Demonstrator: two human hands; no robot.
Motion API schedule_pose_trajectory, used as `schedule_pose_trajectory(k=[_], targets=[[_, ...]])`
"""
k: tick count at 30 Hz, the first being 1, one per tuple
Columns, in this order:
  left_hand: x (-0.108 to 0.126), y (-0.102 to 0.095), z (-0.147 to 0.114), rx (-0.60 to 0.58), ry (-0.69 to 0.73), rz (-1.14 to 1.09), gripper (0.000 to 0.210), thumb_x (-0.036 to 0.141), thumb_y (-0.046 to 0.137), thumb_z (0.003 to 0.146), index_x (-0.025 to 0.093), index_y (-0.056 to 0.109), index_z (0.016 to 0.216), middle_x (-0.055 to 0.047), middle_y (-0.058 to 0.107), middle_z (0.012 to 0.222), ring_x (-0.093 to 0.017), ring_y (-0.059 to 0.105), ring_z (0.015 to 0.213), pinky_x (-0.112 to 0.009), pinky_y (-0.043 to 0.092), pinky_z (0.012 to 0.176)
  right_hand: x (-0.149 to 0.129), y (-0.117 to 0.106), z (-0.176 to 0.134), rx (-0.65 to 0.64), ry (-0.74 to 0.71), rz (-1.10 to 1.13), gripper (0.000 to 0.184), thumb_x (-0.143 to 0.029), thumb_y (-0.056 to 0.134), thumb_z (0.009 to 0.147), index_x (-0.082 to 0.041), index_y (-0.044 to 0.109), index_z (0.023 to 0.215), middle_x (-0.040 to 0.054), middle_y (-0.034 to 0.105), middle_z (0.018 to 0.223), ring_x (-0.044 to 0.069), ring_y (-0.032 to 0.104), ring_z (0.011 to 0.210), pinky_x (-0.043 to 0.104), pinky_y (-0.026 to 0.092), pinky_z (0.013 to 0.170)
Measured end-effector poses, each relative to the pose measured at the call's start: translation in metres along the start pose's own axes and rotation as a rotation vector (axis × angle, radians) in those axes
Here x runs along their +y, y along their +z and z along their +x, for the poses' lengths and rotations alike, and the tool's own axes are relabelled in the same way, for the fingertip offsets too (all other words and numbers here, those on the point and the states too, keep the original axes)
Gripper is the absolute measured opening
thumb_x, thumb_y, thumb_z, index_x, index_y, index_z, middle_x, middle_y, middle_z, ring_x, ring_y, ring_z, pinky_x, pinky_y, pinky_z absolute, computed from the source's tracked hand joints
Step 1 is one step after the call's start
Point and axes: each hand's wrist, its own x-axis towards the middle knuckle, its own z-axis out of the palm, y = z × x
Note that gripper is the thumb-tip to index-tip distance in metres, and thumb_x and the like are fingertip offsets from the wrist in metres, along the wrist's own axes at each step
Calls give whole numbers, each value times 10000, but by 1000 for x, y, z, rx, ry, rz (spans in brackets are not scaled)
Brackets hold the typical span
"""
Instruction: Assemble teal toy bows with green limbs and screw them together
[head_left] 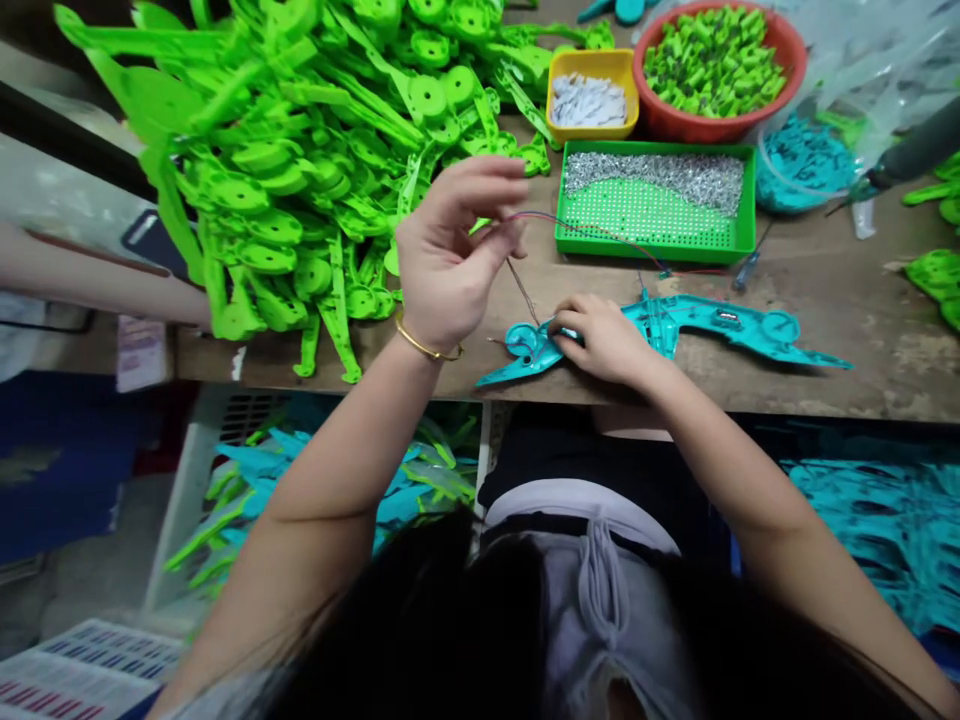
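Note:
A long turquoise plastic shell (724,320) lies hollow side up along the front of the bench. My left hand (454,255), with a gold bangle at the wrist, is raised above and left of the shell. Its thumb and fingers are closed in a pinch on thin red and dark wires (600,232), which arc right to a small component (664,273) over the shell. My right hand (604,335) rests on the shell's left part, fingers curled down onto it and hiding that stretch. A brown wire (523,290) runs from beneath my left hand to the shell's round end.
Bright green plastic parts (300,160) are heaped at the left. Behind the shell stand a green tray of screws (655,252), a yellow tub of white pieces (592,130) and a red bowl of green pieces (720,128). A dark hanging tool (915,150) juts in at right.

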Motion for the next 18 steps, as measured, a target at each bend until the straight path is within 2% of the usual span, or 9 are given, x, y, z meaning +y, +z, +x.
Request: schedule_pose_trajectory(k=[3, 6, 8, 10, 11, 13, 15, 18], targets=[[-24, -2, 3, -89, -146, -1, 324, 448, 604, 894, 254, 574, 1152, -25, 676, 1074, -152, 663, 847, -332, 591, 685, 0, -6, -5, 15, -10, -32, 215, -283, 489, 911, -232, 669, 1018, 94, 595, 1120, 263, 499, 1075, 404, 343, 897], [-45, -10, 4, -165, -129, 200, 266, 437, 589, 905, 219, 622, 1053, -12, 694, 913, -152, 653, 813, -369, 581, 768, -6, -16, -15, 41, -48, -43, 201, -291, 473, 924, -218, 646, 994, 97, 583, 1120, 265, 496, 1071, 406, 337, 878], [-48, -19, 9, -163, -7, 423, 224, 392, 517, 949, 229, 636, 1047, -23, 695, 977, -166, 637, 940, -390, 538, 885, -10, -21, -23, 39, -74, -12, 188, -293, 466, 930, -211, 630, 972, 91, 583, 1108, 254, 502, 1051, 397, 341, 862], [-48, -29, 16, -184, 116, 574, 255, 356, 437, 983, 237, 610, 1129, -44, 667, 1119, -173, 582, 1104, -398, 473, 987, -12, -21, -28, 11, -101, 9, 185, -296, 462, 933, -210, 624, 955, 87, 584, 1094, 245, 507, 1032, 390, 345, 858], [-48, -33, 20, -203, 141, 619, 278, 345, 405, 992, 229, 585, 1170, -56, 638, 1191, -171, 543, 1168, -403, 438, 1028, -13, -19, -30, -11, -108, 5, 186, -295, 461, 933, -209, 625, 950, 88, 586, 1086, 245, 509, 1025, 390, 347, 857], [-50, -39, 26, -241, 89, 665, 274, 336, 403, 988, 198, 572, 1153, -79, 575, 1280, -173, 491, 1217, -417, 392, 1072, -15, -11, -31, -44, -102, -18, 187, -286, 460, 930, -205, 628, 941, 95, 593, 1084, 254, 511, 1023, 402, 350, 863], [-55, -39, 26, -271, -13, 691, 206, 333, 477, 954, 181, 599, 1022, -98, 573, 1251, -195, 503, 1170, -431, 405, 1044, -16, -4, -30, -14, -89, 4, 188, -268, 451, 930, -198, 625, 946, 108, 595, 1150, 264, 506, 1083, 426, 347, 909], [-54, -32, 16, -249, -81, 622, 154, 368, 577, 901, 216, 595, 888, -50, 640, 965, -189, 572, 940, -384, 477, 880, -11, -11, -32, 124, -78, 107, 204, -261, 428, 935, -209, 613, 1002, 109, 572, 1270, 261, 477, 1194, 465, 320, 1004]])
